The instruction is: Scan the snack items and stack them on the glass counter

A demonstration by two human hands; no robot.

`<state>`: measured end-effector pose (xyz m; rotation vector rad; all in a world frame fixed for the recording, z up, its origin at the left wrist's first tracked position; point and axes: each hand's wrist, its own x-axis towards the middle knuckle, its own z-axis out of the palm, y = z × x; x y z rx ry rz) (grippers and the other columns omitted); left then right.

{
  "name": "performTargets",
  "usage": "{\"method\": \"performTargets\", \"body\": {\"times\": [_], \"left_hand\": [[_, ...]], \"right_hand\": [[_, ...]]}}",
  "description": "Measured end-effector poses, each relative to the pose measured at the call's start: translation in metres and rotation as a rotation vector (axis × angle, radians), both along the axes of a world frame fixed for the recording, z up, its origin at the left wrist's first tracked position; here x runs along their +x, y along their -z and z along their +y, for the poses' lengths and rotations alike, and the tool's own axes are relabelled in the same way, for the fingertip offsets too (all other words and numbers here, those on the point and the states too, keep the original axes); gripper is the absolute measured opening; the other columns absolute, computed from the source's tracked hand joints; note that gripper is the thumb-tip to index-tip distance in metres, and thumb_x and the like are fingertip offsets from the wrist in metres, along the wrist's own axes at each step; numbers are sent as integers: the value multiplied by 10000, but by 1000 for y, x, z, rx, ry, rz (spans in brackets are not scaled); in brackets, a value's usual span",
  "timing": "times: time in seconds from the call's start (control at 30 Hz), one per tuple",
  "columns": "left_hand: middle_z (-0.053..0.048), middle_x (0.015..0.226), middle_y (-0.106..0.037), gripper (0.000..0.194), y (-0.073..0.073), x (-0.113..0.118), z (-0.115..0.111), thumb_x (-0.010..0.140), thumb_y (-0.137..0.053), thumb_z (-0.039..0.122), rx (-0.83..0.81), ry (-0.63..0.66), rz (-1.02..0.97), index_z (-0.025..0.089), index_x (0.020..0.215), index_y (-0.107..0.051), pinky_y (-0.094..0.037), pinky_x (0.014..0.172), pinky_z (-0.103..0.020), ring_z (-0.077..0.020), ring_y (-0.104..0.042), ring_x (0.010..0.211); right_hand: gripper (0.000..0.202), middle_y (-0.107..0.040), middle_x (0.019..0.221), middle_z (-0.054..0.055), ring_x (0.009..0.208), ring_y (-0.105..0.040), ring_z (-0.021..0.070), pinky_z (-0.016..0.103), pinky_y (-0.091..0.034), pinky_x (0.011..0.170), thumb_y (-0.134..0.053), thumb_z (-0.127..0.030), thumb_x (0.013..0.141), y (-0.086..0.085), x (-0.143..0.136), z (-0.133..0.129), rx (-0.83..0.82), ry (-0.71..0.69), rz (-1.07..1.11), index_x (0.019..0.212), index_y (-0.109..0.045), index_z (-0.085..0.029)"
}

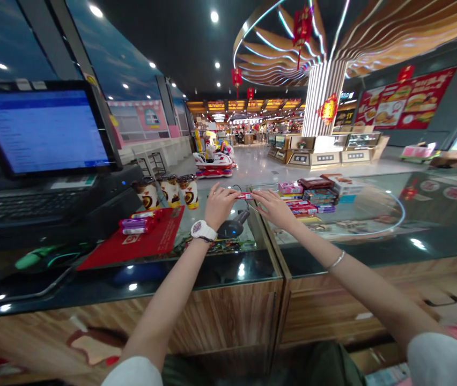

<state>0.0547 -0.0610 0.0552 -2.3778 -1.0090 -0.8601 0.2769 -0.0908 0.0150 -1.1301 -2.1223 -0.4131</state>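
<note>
A slim red candy pack is stretched level between my two hands above the glass counter. My left hand, with a white watch at its wrist, pinches the pack's left end. At the other end, the fingers of my right hand close on it; a thin bracelet circles that forearm. Just below the pack, a dark handheld barcode scanner with a small blue light lies on the counter. Stacked candy boxes and red and purple packs are right of my right hand.
On the left are a monitor, a keyboard and a green-lit mouse. Purple candy rolls lie on a red mat, with several patterned cups behind. The glass counter continues right.
</note>
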Motion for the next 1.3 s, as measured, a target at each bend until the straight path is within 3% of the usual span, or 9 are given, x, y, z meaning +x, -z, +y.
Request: {"method": "performTargets", "body": {"times": [0.13, 0.37, 0.67, 0.87, 1.1, 1.3], "left_hand": [[-22, 1122, -740, 268, -4, 25, -8, 969, -531, 224, 13, 61, 10, 283, 1155, -716, -307, 1182, -473, -217, -624, 1066], [-33, 1088, -739, 236, 11, 94, -16, 956, -554, 218, 14, 146, 29, 282, 1120, -711, -345, 1140, -466, -220, -628, 1024], [-61, 1160, -718, 377, 22, 158, 3, 883, -508, 74, -2, 232, 18, 245, 1159, -701, -365, 1118, -447, -242, -625, 1052], [-81, 1168, -720, 388, 34, 169, 22, 868, -506, 75, -63, 154, 19, 217, 1184, -681, -380, 1096, -439, -258, -632, 1078], [-92, 1042, -753, 263, 57, 161, 37, 888, -532, 95, -169, 42, -6, 205, 1077, -679, -445, 990, -411, -260, -673, 1009], [-86, 1060, -748, 180, 60, 162, 39, 928, -589, 214, -232, -17, -2, 219, 1086, -675, -478, 948, -399, -268, -668, 1042]], "right_hand": [[444, -615, 1387, 106, 1276, -563, 273, 534, -360, 1156, -518, -195, 946, -2, 24, -10, 33, 34, 20, 1385, -566, -240], [308, -718, 1193, 104, 1126, -637, 273, 506, -404, 1100, -492, -191, 963, -1, 76, -21, 40, 122, 40, 1215, -664, -230], [362, -725, 1209, 91, 1132, -656, 228, 456, -368, 1142, -456, -81, 928, 8, 131, -21, 1, 298, 45, 1204, -647, -217], [334, -738, 1180, 98, 1117, -670, 236, 458, -386, 1130, -505, -74, 907, 14, 154, -4, -104, 406, 73, 1178, -657, -197], [309, -754, 1135, 101, 1090, -680, 251, 420, -423, 1083, -567, -69, 872, 15, 155, 16, -212, 476, 20, 1130, -680, -198], [337, -749, 1112, 87, 1052, -678, 244, 310, -486, 902, -551, -62, 856, 21, 156, 14, -270, 542, 47, 1138, -667, -204]]}}
